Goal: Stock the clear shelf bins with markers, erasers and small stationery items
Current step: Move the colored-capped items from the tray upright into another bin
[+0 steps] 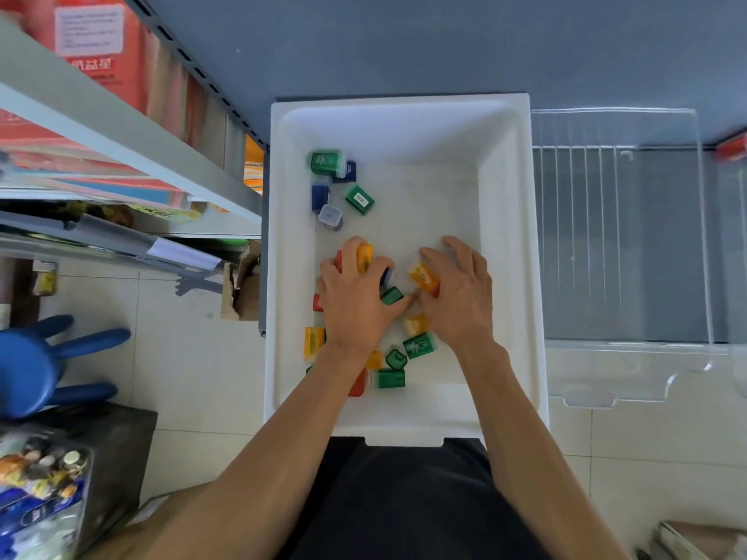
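A white bin (404, 115) lies in front of me with several small stationery boxes in green, orange, red and blue scattered on its floor. My left hand (355, 301) grips a bunch of them, an orange box (364, 256) and a red one showing between its fingers. My right hand (456, 293) curls over another orange box (424, 276). A small green box (391, 296) lies between the two hands. Right of the white bin stands a clear bin (622, 244) with nothing in it.
A grey metal shelf (121, 135) with red packages and books runs along the left. A blue stool (36, 365) and a black box with a bag of goods (44, 491) stand at the lower left. More green, blue and clear boxes (331, 187) lie at the bin's far end.
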